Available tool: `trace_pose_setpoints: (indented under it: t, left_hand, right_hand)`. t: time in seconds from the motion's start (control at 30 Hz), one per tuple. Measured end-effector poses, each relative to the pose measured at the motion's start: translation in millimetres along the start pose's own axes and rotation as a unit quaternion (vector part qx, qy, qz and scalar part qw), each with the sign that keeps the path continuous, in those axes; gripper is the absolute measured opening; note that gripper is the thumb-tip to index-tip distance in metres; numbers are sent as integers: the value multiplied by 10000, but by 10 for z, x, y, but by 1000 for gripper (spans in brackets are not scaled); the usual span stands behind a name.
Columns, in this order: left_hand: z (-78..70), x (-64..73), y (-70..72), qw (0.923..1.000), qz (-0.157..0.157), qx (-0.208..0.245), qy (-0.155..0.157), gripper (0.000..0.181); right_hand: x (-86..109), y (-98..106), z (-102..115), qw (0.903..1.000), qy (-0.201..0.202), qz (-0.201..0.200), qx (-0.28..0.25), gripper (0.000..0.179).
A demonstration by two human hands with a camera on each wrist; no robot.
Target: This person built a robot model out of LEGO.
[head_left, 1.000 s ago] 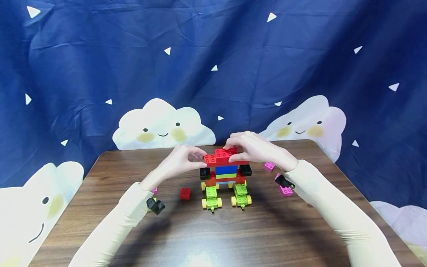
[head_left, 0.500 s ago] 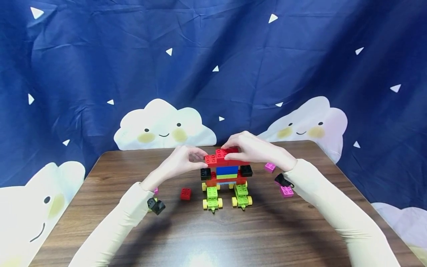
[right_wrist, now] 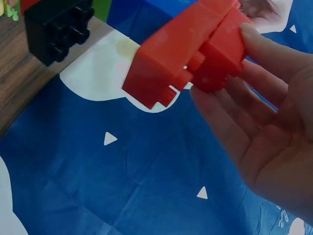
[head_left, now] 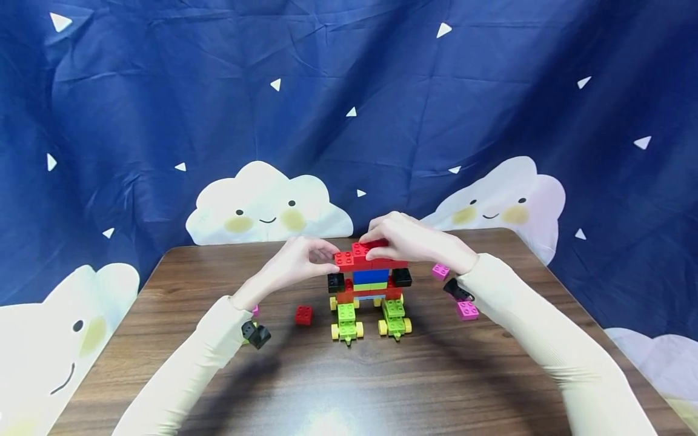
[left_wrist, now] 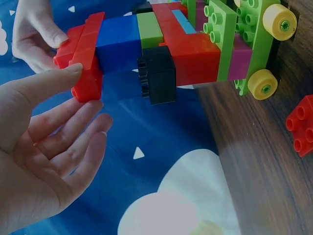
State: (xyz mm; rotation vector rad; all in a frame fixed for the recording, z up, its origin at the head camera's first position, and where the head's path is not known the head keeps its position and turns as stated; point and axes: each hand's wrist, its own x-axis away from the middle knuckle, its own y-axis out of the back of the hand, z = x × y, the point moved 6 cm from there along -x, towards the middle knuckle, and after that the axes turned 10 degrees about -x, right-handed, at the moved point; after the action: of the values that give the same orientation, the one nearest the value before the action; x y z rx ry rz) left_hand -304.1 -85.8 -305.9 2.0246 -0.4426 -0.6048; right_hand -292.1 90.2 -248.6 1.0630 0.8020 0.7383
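Left hand (head_left: pixel 297 263) pinches the end of the red bar (head_left: pixel 343 261), and here's the right hand (head_left: pixel 402 238), thumb and fingers gripping the red block (head_left: pixel 359 249) on top! The brick toy (head_left: pixel 370 286) stands at the frame's centre, blue section (head_left: pixel 368 277) below the bar, black bricks (head_left: pixel 402 277) either side, green wheeled bases (head_left: pixel 346 324) underneath. A loose red brick (head_left: pixel 303 315) sits left, pink bricks (head_left: pixel 467 310) right.

This looks like an indoor play or filming corner, though the wider room cannot be told, since a creased navy fabric backdrop (head_left: pixel 305 130) printed with smiling clouds (head_left: pixel 267 203) and white triangles (head_left: pixel 444 29) hangs behind and beside the wood-grain surface (head_left: pixel 414 387), and toy building bricks (head_left: pixel 303 315) stand on it.
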Motion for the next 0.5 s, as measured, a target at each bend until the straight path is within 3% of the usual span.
trace_pose_setpoints:
  t: [0.5]
  left_hand:
    - [9,3,-11,10000,-13,8,-41,33]
  right_hand:
    - [3,-7,-44,9991,-159,15,-384,34]
